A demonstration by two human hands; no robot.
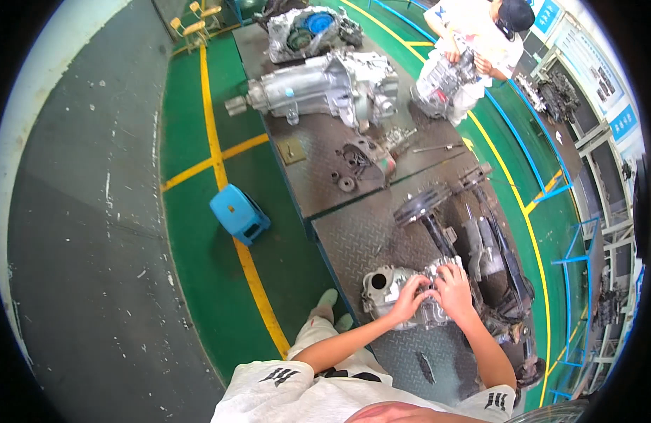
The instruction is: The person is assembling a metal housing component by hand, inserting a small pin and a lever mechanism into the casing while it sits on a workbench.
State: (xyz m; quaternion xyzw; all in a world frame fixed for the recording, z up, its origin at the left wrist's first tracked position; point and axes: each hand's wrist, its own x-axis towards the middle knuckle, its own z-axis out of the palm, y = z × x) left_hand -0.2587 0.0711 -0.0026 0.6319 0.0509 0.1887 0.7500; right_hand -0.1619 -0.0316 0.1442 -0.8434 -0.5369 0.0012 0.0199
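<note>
On the near steel bench lies a silver cast-metal gearbox housing (412, 274) with a round dark opening at its left end. Both of my hands are over its middle and right part, close together. My left hand (408, 299) has its fingers curled and their tips drawn together at the top of the casing. Just to the right, my right hand (453, 290) bends its fingers down onto the casing, thumb toward the left hand. Whatever small part sits between the fingertips is hidden or too small to name.
Right of the housing lie a dark shaft with a disc (418, 204) and other metal parts. A dark flat piece (426, 367) is near me. Farther off are a large silver transmission (318, 88) and an opened casing (368, 158). A blue stool (235, 211) stands left; a co-worker (480, 32) handles another gearbox.
</note>
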